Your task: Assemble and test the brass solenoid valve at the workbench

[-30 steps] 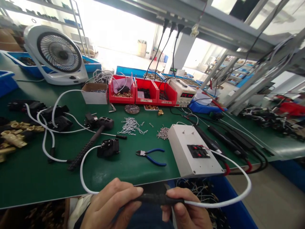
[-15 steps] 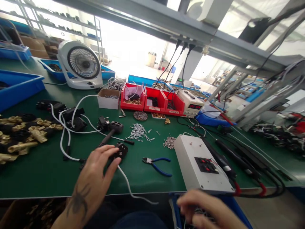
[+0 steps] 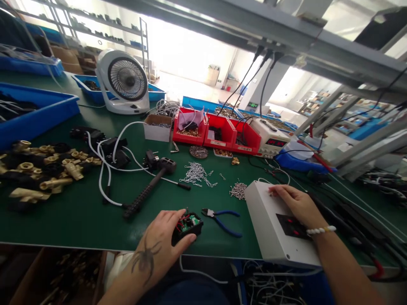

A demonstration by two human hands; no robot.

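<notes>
My left hand (image 3: 163,237) is closed around a small black housing (image 3: 197,228) near the front edge of the bench. The housing faces up, showing a green circuit board and red wires inside. A white cable hangs over the edge below it. Over on the right, my right hand (image 3: 297,203) rests on a light grey metal control box (image 3: 265,226), its fingertips pinched at a small toggle switch (image 3: 271,194) on top. Between the hands lie blue-handled side cutters (image 3: 219,218), jaws toward the housing. A black ribbed-handle hammer (image 3: 149,188) lies beyond my left hand.
Metal clips (image 3: 195,173) and screws (image 3: 238,190) lie in loose piles. Red bins (image 3: 219,142) stand behind, beside a bench power supply (image 3: 270,137). Brass fittings (image 3: 47,169) cover the left side, near a white fan (image 3: 124,84). A blue bin (image 3: 240,281) of cables sits below the edge.
My left hand has shifted right with the black housing, whose circuit board now shows. My right hand has risen from over the lower blue bin onto the grey box's switch.
</notes>
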